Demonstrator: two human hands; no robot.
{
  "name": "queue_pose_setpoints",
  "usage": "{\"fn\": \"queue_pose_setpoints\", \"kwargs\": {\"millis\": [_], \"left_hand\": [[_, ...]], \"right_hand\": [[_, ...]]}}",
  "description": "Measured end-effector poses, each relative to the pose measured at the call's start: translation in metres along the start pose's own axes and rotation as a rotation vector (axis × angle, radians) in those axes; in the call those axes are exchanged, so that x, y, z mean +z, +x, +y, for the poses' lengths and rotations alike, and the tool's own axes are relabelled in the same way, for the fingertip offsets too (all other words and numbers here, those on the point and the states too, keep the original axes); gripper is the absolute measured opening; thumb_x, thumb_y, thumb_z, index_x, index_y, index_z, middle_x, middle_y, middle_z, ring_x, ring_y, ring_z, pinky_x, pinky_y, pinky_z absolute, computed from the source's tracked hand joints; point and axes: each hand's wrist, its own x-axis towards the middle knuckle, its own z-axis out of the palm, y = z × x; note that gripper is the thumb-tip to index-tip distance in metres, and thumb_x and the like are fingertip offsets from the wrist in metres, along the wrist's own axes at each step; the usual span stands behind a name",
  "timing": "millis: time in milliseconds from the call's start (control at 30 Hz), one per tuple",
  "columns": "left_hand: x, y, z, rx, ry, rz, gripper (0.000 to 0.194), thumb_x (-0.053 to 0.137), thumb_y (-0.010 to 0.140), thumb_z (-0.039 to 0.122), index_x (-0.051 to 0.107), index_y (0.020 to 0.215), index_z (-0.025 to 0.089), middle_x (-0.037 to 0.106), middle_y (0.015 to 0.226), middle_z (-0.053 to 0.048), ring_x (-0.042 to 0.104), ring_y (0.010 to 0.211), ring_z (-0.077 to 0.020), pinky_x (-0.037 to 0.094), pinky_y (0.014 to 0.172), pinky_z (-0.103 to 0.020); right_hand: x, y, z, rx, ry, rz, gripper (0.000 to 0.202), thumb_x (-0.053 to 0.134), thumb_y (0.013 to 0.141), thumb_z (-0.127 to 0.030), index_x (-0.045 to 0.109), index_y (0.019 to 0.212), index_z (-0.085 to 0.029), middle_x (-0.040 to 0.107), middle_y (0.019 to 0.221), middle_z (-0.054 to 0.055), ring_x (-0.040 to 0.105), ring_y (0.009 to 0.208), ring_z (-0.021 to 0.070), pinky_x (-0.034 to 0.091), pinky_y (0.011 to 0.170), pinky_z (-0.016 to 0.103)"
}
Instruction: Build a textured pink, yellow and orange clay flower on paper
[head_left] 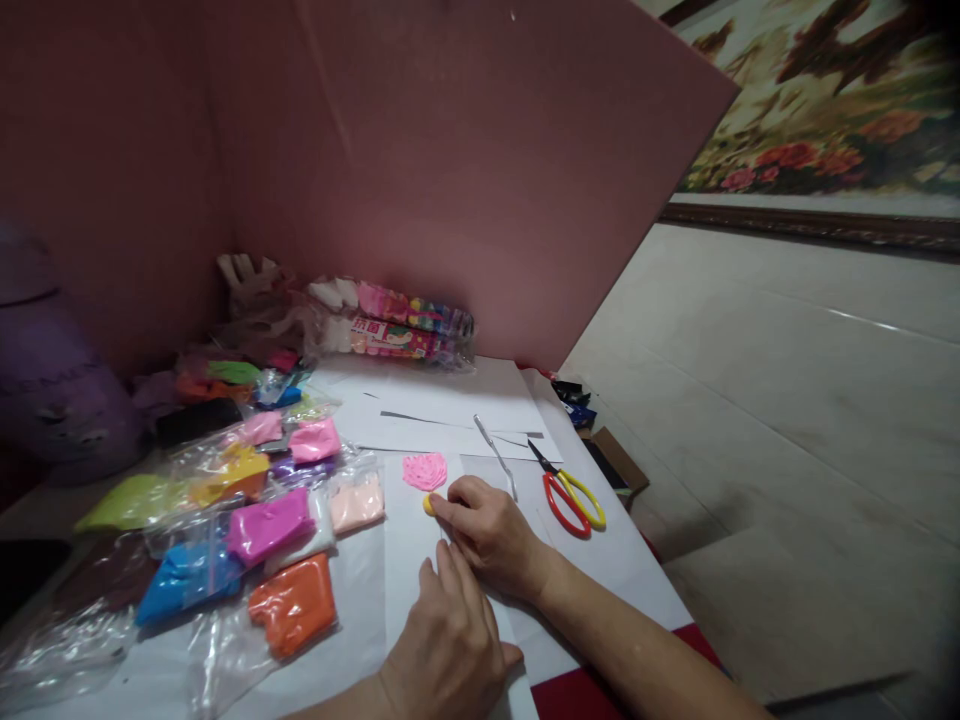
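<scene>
A small yellow lump of modelling clay (428,504) lies on a white paper strip (401,570), just below a flat pink clay piece (424,471) with a ridged surface. My right hand (491,535) has its fingers bent, and the fingertips press at the right side of the yellow lump. The underside of that grip is hidden. Flat on the paper below it rests my left hand (450,635), fingers stretched out and nothing visible in them. Right of my hands are scissors (571,500) with one red and one yellow handle, and a thin metal tool (495,455).
Bagged clay in several colours fills the left, including an orange block (294,605) and a blue one (189,580). A purple bottle (60,370) stands at far left. Behind are white paper sheets (450,390), a clay multipack (397,325) and a pink panel (465,150).
</scene>
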Motion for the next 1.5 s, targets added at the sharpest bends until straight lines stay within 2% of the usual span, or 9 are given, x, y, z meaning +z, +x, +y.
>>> {"fn": "queue_pose_setpoints", "kwargs": {"millis": [467, 833, 1000, 1100, 1200, 1333, 1500], "left_hand": [[0.004, 0.001, 0.001, -0.003, 0.015, 0.039, 0.06, 0.069, 0.071, 0.051, 0.071, 0.092, -0.005, 0.068, 0.092, -0.033, 0.068, 0.084, -0.0395, 0.057, 0.068, -0.049], [0.0, 0.0, 0.001, -0.002, -0.001, -0.09, 0.061, 0.061, 0.079, 0.051, 0.068, 0.101, -0.006, 0.066, 0.101, -0.033, 0.065, 0.094, -0.0418, 0.055, 0.073, -0.051], [0.002, -0.001, 0.002, 0.009, 0.003, -0.075, 0.062, 0.061, 0.079, 0.051, 0.068, 0.101, -0.007, 0.065, 0.101, -0.035, 0.065, 0.095, -0.0428, 0.055, 0.073, -0.052], [0.006, -0.002, 0.004, -0.013, -0.009, -0.052, 0.062, 0.063, 0.078, 0.051, 0.068, 0.099, -0.007, 0.064, 0.101, -0.036, 0.065, 0.094, -0.0432, 0.055, 0.073, -0.053], [0.01, -0.003, 0.005, -0.033, -0.02, -0.036, 0.062, 0.065, 0.075, 0.051, 0.069, 0.098, -0.007, 0.063, 0.101, -0.037, 0.064, 0.095, -0.044, 0.054, 0.073, -0.053], [0.007, -0.003, 0.003, -0.029, -0.004, -0.029, 0.063, 0.065, 0.075, 0.051, 0.068, 0.099, -0.008, 0.063, 0.102, -0.037, 0.064, 0.095, -0.0439, 0.054, 0.073, -0.053], [0.006, -0.002, 0.001, -0.016, -0.019, -0.014, 0.058, 0.065, 0.076, 0.05, 0.071, 0.096, -0.004, 0.067, 0.098, -0.033, 0.066, 0.091, -0.0419, 0.055, 0.071, -0.052]], "right_hand": [[0.001, 0.0, -0.002, -0.015, -0.087, -0.031, 0.02, 0.05, 0.087, -0.02, 0.063, 0.102, -0.014, 0.056, 0.078, 0.006, 0.048, 0.07, 0.0165, 0.038, 0.061, 0.028], [0.001, 0.0, -0.003, 0.005, -0.104, -0.027, 0.018, 0.053, 0.086, -0.019, 0.061, 0.102, -0.018, 0.058, 0.082, 0.005, 0.05, 0.072, 0.0165, 0.038, 0.062, 0.028], [0.0, 0.001, -0.003, 0.001, -0.084, -0.027, 0.02, 0.051, 0.086, -0.02, 0.062, 0.102, -0.017, 0.059, 0.082, 0.006, 0.051, 0.073, 0.0172, 0.04, 0.062, 0.028], [-0.001, -0.001, -0.003, 0.0, -0.053, 0.023, 0.023, 0.051, 0.085, -0.019, 0.063, 0.104, -0.017, 0.06, 0.081, 0.006, 0.053, 0.072, 0.0168, 0.042, 0.062, 0.028], [-0.002, -0.006, -0.002, 0.01, 0.007, 0.146, 0.032, 0.048, 0.083, -0.012, 0.063, 0.11, -0.017, 0.063, 0.081, 0.006, 0.055, 0.07, 0.0162, 0.043, 0.062, 0.028], [-0.005, -0.008, -0.002, 0.118, 0.073, 0.299, 0.035, 0.048, 0.08, -0.008, 0.065, 0.11, -0.017, 0.063, 0.082, 0.007, 0.057, 0.07, 0.0162, 0.046, 0.062, 0.028], [-0.005, -0.002, -0.006, 0.082, 0.036, 0.188, 0.022, 0.054, 0.081, -0.015, 0.071, 0.093, -0.022, 0.059, 0.08, 0.005, 0.053, 0.07, 0.0151, 0.042, 0.059, 0.025]]}}
